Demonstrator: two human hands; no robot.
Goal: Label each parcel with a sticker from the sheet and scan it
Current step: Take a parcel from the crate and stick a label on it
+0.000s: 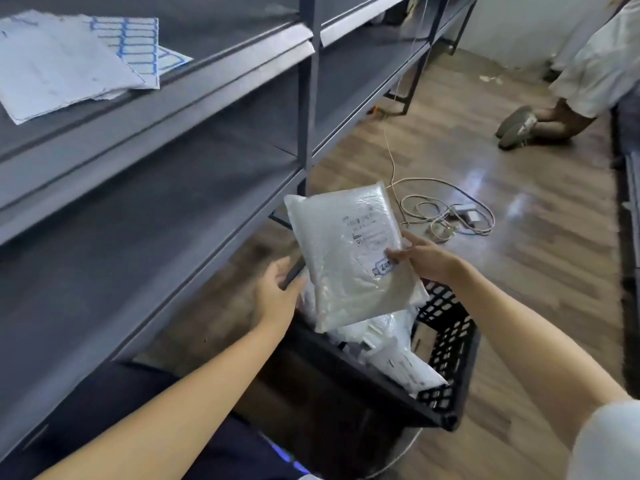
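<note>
Shelving unit (145,188): dark grey metal, several tiers, filling the left half of the view and running toward the far wall.

Floor (540,258): wood-look planks, glossy, with light reflections at the right.

Crate (446,362): black plastic, lattice-walled, standing on the floor at lower centre just beside the shelving; holds several white bagged parcels (391,355) piled loosely.

Second person (585,74): upper right, light clothing, kneeling, one shoe sole turned toward the camera; well apart from the crate.

Parcel (349,254): white, flat, wrapped in clear film, held tilted above the crate with its printed face toward the camera. A shipping label with dark print sits on its upper right area.

Sticker sheet (135,43): white with rows of blue-bordered labels, lying on an upper shelf at top left, partly covered by plain white papers (55,67).

Cable (446,213): pale, coiled loosely on the floor beyond the crate, ending at a small grey plug block.

Left hand (277,289): at the parcel's lower left edge, fingers curled around that edge and a thin dark object; what the object is cannot be told.

Right hand (426,258): at the parcel's right edge, fingertips pressing on the sticker.

Sticker (383,266): small, blue-bordered, on the parcel's face near its right edge, below the shipping label.
</note>
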